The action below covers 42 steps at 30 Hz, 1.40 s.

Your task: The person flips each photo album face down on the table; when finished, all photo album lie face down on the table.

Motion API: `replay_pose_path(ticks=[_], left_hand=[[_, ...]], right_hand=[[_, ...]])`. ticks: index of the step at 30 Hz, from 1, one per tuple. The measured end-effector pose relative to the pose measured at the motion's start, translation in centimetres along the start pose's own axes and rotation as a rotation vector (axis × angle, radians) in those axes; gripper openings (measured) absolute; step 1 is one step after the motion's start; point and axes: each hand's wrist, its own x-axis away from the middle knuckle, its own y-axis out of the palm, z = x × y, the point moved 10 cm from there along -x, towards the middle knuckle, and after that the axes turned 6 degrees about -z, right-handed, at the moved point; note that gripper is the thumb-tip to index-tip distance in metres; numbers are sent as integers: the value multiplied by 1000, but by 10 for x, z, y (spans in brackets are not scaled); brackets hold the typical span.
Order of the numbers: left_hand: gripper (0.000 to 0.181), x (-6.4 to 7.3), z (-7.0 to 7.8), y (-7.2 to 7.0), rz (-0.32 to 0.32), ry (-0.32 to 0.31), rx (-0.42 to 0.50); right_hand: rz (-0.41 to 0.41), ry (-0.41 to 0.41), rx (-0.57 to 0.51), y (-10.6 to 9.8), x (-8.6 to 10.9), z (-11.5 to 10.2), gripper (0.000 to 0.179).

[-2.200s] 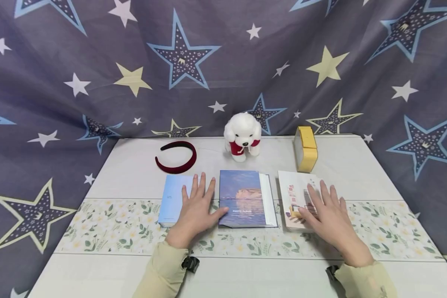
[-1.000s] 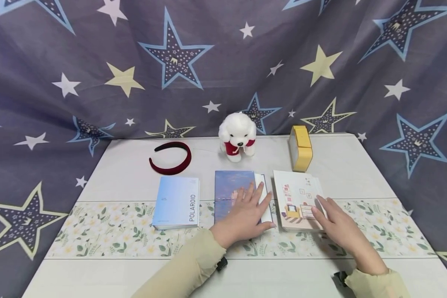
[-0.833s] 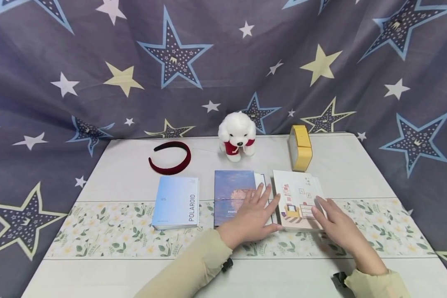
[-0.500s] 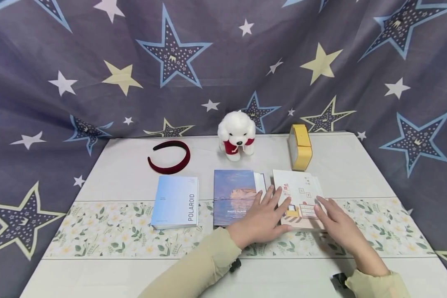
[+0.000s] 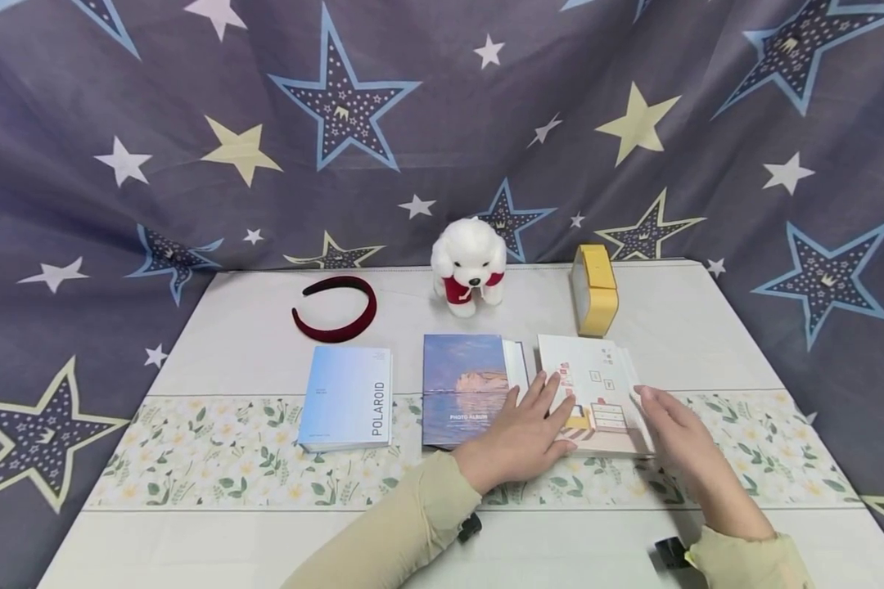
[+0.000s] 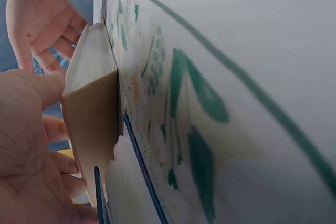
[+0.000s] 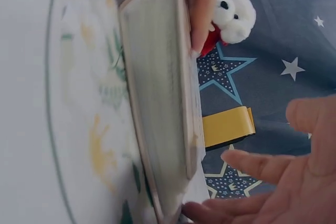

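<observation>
A thick white book (image 5: 589, 376) with a drawn room on its cover lies flat at the right of the row. My left hand (image 5: 523, 433) rests over its left edge, fingers spread and fairly straight on the cover. Beside its right edge is my right hand (image 5: 685, 450), fingers extended. From the left wrist the book's tan spine (image 6: 92, 119) shows, with the left thumb at the cover's edge. The right wrist view shows the book's page edges (image 7: 157, 87). The photo album (image 5: 464, 384) with a sea cliff lies just left, partly under my left forearm and hand.
Farther left lies a blue POLAROID album (image 5: 346, 397). Behind the row are a dark red headband (image 5: 364, 319), a white plush dog (image 5: 471, 254) and an upright yellow box (image 5: 597, 294). A star-patterned curtain (image 5: 412, 204) hangs along the table's back.
My left hand has gone from the blue album rightward across the photo album to the white book. My right hand has slid off the white book's cover to its right edge.
</observation>
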Motion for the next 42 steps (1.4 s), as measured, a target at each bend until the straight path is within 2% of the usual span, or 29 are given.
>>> replay_pose_path(ticks=[1, 4, 5, 8, 13, 21, 28, 42], left_hand=[[64, 0, 0, 0, -1, -1, 1], [64, 0, 0, 0, 1, -5, -7], [64, 0, 0, -1, 3, -6, -12], [64, 0, 1, -1, 10, -8, -21], [65, 0, 0, 0, 16, -7, -33], [66, 1, -2, -1, 24, -12, -44], [66, 3, -2, -2, 25, -14, -41], [67, 5, -3, 0, 26, -12, -38]], right_hand=[[-9, 20, -56, 0, 2, -2, 92], [-34, 52, -167, -2, 20, -28, 87], [-32, 63, -190, -2, 25, -37, 85], [3, 53, -210, -6, 26, -40, 84], [13, 70, -290, -8, 21, -28, 84], [52, 49, -349, -11, -7, 14, 84], [61, 26, -381, -14, -7, 15, 81], [126, 43, -420, -20, -11, 33, 76]])
